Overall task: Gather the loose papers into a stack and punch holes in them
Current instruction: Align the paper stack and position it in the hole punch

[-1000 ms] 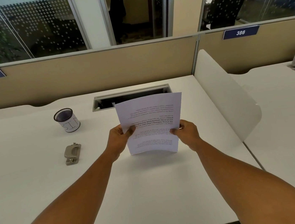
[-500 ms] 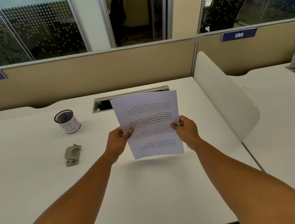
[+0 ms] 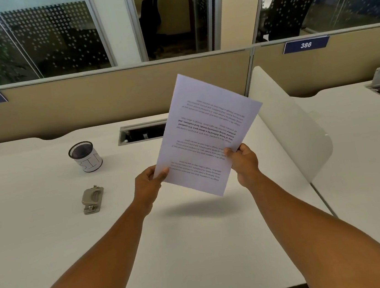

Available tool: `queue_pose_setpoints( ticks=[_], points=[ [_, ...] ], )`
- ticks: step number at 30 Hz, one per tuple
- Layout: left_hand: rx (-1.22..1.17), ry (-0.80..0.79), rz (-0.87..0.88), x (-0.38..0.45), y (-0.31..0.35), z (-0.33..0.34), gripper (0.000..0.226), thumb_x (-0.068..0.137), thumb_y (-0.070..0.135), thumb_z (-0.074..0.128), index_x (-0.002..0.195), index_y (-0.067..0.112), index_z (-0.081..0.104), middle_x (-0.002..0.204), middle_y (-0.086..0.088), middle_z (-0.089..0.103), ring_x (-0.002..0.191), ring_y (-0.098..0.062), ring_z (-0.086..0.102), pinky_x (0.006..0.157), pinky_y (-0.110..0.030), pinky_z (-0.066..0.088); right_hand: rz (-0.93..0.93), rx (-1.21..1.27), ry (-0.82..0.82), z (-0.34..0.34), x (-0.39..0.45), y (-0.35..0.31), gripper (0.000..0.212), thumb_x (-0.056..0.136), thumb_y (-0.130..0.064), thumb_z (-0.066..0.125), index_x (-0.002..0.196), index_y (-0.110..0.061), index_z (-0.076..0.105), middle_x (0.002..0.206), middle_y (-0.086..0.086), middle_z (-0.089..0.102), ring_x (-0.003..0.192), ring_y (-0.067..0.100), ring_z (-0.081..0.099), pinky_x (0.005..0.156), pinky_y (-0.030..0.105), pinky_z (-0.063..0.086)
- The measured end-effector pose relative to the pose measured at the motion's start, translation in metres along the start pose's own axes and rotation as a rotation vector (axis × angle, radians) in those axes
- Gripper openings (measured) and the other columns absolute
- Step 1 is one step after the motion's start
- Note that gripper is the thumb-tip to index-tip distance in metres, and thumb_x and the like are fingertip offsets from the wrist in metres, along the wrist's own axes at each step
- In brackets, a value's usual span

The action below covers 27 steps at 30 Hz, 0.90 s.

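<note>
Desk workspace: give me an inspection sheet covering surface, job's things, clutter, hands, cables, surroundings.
Surface: white desk, with an open cable slot at the back.
Job's things: papers held tilted above the desk; hole punch lying on the desk, to the left.
Clutter: mesh pen cup behind the punch.
Hands: left hand and right hand each pinch a lower edge of the papers.
Cables: nothing seen.
Surroundings: beige partition, white side divider, glass walls behind.
</note>
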<state>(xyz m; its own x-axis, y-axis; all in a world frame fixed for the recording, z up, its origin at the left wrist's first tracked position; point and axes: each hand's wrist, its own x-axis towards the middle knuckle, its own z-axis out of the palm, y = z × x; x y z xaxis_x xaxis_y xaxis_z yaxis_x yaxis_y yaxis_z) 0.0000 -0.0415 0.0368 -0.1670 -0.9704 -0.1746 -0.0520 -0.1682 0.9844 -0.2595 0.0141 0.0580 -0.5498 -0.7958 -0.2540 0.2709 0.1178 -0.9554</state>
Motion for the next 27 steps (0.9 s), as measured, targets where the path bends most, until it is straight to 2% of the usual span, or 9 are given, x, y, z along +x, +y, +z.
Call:
queue_pose_setpoints(
  ticks=[5,8,13,16,21,24,27],
  points=[
    [-0.086,0.005,-0.028,-0.004,0.004,0.004,0.024,0.086,0.026,0.075,0.108,0.023,0.066,0.108,-0.003,0.074,0.100,-0.021,0.070,0.091,-0.036,0.052,0.067,0.130,0.002,0.002,-0.001,0.001,0.019,0.088,-0.009,0.066,0.103,-0.022,0.063,0.109,0.002,0.070,0.102,0.023,0.066,0.089,0.039,0.055],
    [-0.135,-0.002,-0.024,-0.004,0.007,0.007,0.035,0.087,0.027,0.074,0.119,0.020,0.061,0.111,-0.005,0.073,0.103,-0.021,0.070,0.094,-0.035,0.052,0.090,0.206,-0.006,0.006,-0.002,-0.001,0.024,0.088,-0.008,0.067,0.107,-0.023,0.064,0.107,0.000,0.071,0.100,0.021,0.068,0.082,0.036,0.057],
    [-0.181,-0.042,-0.023,-0.003,0.014,0.011,0.031,0.089,0.028,0.071,0.118,0.018,0.063,0.112,-0.003,0.074,0.105,-0.018,0.070,0.094,-0.034,0.053,0.141,0.325,-0.094,0.013,-0.004,-0.002,0.039,0.088,-0.003,0.064,0.123,-0.019,0.060,0.114,0.003,0.070,0.103,0.019,0.067,0.071,0.034,0.059],
    [-0.208,-0.087,-0.014,-0.002,0.018,0.012,0.030,0.092,0.026,0.067,0.121,0.018,0.063,0.115,0.000,0.074,0.105,-0.015,0.070,0.088,-0.031,0.055,0.171,0.340,-0.156,0.015,-0.005,0.001,0.042,0.088,-0.001,0.064,0.125,-0.020,0.058,0.119,0.006,0.068,0.109,0.024,0.065,0.081,0.043,0.059],
    [-0.214,-0.074,-0.032,0.002,0.021,0.009,0.019,0.094,0.021,0.065,0.113,0.018,0.065,0.111,-0.001,0.074,0.104,-0.016,0.070,0.086,-0.033,0.055,0.194,0.325,-0.245,0.017,-0.006,0.005,0.049,0.087,0.003,0.064,0.130,-0.019,0.055,0.124,0.009,0.065,0.115,0.028,0.062,0.095,0.055,0.051],
    [-0.211,-0.067,-0.032,0.003,0.022,0.005,0.020,0.094,0.020,0.065,0.114,0.016,0.065,0.111,-0.003,0.074,0.103,-0.017,0.070,0.086,-0.035,0.057,0.186,0.262,-0.235,0.015,-0.006,0.006,0.054,0.087,0.005,0.063,0.133,-0.020,0.052,0.124,0.009,0.064,0.114,0.029,0.062,0.095,0.056,0.050],
    [-0.198,-0.052,-0.025,0.005,0.023,0.001,0.022,0.094,0.019,0.064,0.116,0.016,0.064,0.113,-0.004,0.073,0.104,-0.018,0.070,0.084,-0.035,0.057,0.167,0.229,-0.166,0.013,-0.007,0.005,0.051,0.086,0.008,0.062,0.130,-0.017,0.055,0.121,0.007,0.065,0.111,0.027,0.063,0.093,0.050,0.053]
  ],
)
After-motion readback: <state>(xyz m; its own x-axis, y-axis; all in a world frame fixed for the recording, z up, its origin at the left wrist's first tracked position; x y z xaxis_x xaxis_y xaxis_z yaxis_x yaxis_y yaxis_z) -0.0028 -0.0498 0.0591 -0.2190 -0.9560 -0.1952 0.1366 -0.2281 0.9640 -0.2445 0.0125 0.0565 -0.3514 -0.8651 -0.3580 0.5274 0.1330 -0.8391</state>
